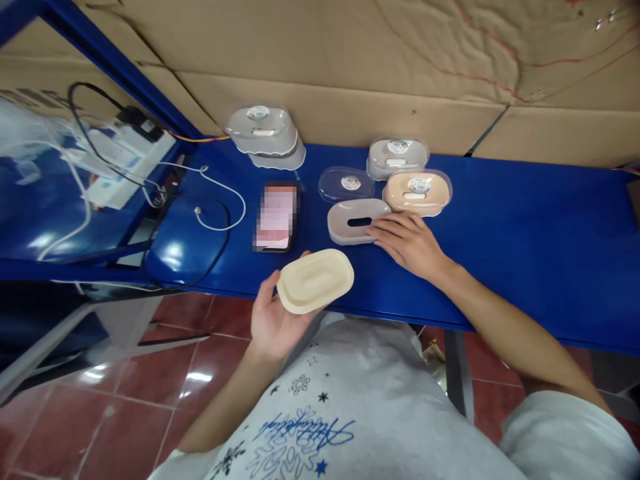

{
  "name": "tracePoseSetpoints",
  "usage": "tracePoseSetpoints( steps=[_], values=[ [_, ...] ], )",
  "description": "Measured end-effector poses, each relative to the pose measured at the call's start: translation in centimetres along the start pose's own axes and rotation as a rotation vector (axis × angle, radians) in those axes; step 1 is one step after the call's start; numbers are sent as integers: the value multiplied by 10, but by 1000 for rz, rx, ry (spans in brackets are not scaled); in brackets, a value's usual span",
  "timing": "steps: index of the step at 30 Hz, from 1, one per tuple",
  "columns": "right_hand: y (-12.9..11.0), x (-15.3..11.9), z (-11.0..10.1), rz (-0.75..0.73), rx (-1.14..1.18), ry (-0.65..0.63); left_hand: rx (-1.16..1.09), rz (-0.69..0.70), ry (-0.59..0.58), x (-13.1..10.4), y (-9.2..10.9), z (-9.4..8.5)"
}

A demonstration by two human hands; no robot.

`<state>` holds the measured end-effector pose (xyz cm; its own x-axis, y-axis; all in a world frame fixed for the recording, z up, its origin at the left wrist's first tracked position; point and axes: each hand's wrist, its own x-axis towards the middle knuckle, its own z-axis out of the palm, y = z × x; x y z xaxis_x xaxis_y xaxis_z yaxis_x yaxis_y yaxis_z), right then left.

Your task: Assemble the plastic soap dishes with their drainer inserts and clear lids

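My left hand (pixel 274 319) holds a cream oval plastic piece (pixel 316 281) with a raised rim and a shallow recessed middle. It is tilted in front of the table edge, thumb at its left end. My right hand (pixel 411 241) is at the right end of a pale grey oval plastic box (pixel 341 231), fingers over its rim. That box sits on the blue table with a dark oval slot showing in its floor. Just behind it lies a clear oval lid (pixel 334 185) with a round sticker. A peach lidded box (pixel 400 193) stands beyond my right fingers.
Another grey lidded box (pixel 381 163) stands near the cardboard wall (pixel 330 110). Stacked grey boxes (pixel 283 137) are at the back left. A phone (pixel 276 217) lies on the blue table (pixel 525 247). Left of it are a white cable (pixel 239 215) and a power strip (pixel 117 179).
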<state>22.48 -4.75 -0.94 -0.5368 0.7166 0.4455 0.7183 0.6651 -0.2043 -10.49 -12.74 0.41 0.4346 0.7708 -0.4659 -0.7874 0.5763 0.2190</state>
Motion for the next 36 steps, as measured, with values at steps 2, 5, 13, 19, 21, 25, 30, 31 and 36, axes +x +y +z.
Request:
tracePoseSetpoints(
  steps=[2, 5, 13, 19, 21, 25, 30, 31, 36],
  values=[
    [-9, 1, -3, -32, 31, 98, 4, -21, 16, 6, -4, 0],
    [-29, 2, -9, -154, 106, 212, 19, 9, 32, 20, -10, 4],
    [-54, -1, -4, -322, 183, 133, 117, 85, -44, 45, -15, 23],
    [-50, 0, -5, -283, 199, 83, 227, 92, -47, 48, -14, 16],
    [-51, 2, -5, -269, 200, 69, 259, 81, -48, 48, -14, 14],
    [-54, 1, -5, -280, 179, 12, 277, 88, -42, 48, -16, 18],
    [-37, 8, -10, -183, 284, 1, 229, 93, -25, 49, -16, 20],
    [-30, 14, -10, -110, 276, 7, 215, 87, -34, 49, -15, 19],
    [0, 47, 8, 177, 60, -102, 176, 50, -78, 50, -13, 17]
  ],
)
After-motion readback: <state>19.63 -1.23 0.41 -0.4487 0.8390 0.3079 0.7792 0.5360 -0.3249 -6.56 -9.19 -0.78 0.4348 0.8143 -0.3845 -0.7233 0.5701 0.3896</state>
